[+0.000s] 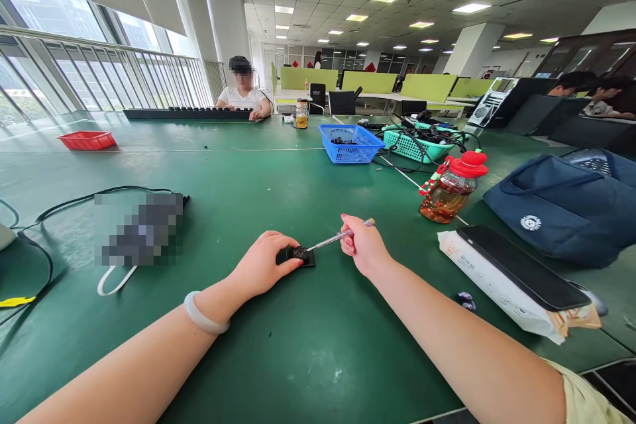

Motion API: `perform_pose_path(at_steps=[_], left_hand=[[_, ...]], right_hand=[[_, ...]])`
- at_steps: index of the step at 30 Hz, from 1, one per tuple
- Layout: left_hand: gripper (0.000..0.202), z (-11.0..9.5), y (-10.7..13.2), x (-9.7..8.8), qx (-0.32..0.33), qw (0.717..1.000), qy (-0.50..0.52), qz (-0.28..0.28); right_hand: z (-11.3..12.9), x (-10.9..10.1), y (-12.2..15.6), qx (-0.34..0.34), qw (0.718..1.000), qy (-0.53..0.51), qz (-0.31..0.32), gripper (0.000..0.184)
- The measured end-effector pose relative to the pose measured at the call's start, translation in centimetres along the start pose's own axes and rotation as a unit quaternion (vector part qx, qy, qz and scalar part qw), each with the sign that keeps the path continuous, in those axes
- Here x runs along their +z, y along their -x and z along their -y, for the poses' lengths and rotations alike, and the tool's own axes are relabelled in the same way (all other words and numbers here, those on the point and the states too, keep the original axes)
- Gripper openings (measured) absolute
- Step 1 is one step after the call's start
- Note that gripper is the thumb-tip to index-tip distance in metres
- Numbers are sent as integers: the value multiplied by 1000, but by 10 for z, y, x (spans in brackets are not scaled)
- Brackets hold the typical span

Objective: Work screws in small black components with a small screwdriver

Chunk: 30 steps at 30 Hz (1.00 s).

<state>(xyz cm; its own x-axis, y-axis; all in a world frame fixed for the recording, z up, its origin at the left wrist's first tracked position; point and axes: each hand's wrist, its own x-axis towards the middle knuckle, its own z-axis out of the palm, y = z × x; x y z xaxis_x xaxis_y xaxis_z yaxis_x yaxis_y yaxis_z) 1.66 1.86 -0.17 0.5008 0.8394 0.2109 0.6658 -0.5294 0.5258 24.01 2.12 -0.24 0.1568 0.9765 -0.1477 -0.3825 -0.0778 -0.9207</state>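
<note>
My left hand (265,262) rests on the table with its thumb and fingers closed around a small black part (301,254). What kind of part it is I cannot make out; a flat black piece (309,261) shows beside and under it. A slim screwdriver (325,240) with a metal shaft and a see-through handle is gripped in my right hand (362,243). It slants down to the left, and its tip is at the black part; whether they touch is too small to tell.
On the green table (318,338), a pixelated dark device (149,228) with cables lies left. To the right are a red-lidded bottle (450,189), a phone (517,265) on a white pack, and a blue bag (561,205). Blue (352,149) and green (412,144) baskets and a person (242,89) are farther back.
</note>
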Motion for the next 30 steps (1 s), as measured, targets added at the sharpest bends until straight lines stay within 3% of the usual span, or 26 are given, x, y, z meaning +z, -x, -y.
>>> perform_pose_path(at_steps=[25, 30], left_hand=[[27, 1, 0, -2, 11, 1000, -10, 5], [28, 1, 0, -2, 5, 1000, -20, 2]], right_hand=[[-2, 5, 6, 4, 1000, -16, -20, 37], [0, 6, 7, -32, 999, 22, -7, 40]])
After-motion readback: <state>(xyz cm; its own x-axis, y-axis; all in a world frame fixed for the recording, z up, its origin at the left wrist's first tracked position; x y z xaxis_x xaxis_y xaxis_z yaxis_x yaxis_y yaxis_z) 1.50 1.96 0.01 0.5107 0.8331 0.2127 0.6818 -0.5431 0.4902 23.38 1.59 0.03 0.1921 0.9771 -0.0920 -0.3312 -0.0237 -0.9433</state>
